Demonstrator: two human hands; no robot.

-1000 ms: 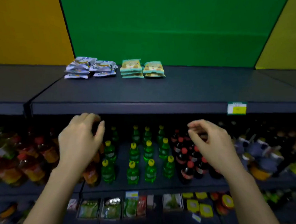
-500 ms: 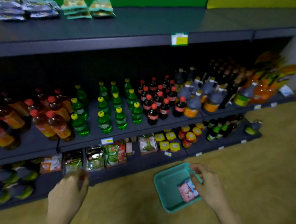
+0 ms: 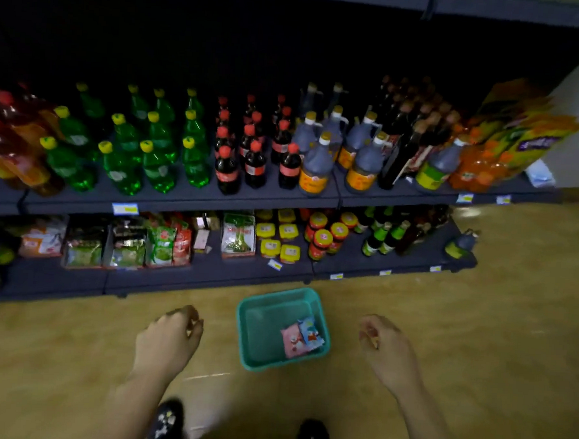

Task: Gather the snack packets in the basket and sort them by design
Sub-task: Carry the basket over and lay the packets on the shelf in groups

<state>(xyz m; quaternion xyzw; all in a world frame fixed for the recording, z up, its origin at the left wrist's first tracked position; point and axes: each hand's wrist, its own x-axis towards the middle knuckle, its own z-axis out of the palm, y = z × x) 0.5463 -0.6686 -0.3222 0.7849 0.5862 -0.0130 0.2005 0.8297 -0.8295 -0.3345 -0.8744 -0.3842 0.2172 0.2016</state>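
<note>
Head view, basket: the teal basket (image 3: 277,329) sits on the floor (image 3: 477,330) just in front of the lowest shelf (image 3: 211,275), between the two hands and a little nearer the right one.
Head view, packets: a pink snack packet (image 3: 293,344) and a blue snack packet (image 3: 310,333) lie touching each other in the basket's near-right corner; the rest of the basket looks bare.
Risk, two designs together: the two packets overlap at the edges, so a quick grab could lift both at once and mix designs that should go to separate piles.
Risk, basket sliding: the basket is light and on smooth floor; a push against its rim instead of a clean reach inside would likely skid it toward the shelf.
Risk, shelf clutter: the low shelf packs jars and pouches close to the basket, and a wide arm swing could knock some over.
Risk, feet: both shoes (image 3: 166,424) stand near the basket, so a step forward could kick it.
Left grip: the left hand (image 3: 166,342) hangs over bare floor to the left of the basket, fingers loosely curled, holding nothing and touching nothing.
Right grip: the right hand (image 3: 388,353) hovers right of the basket, apart from its rim, fingers half curled; nothing is visible in it.
</note>
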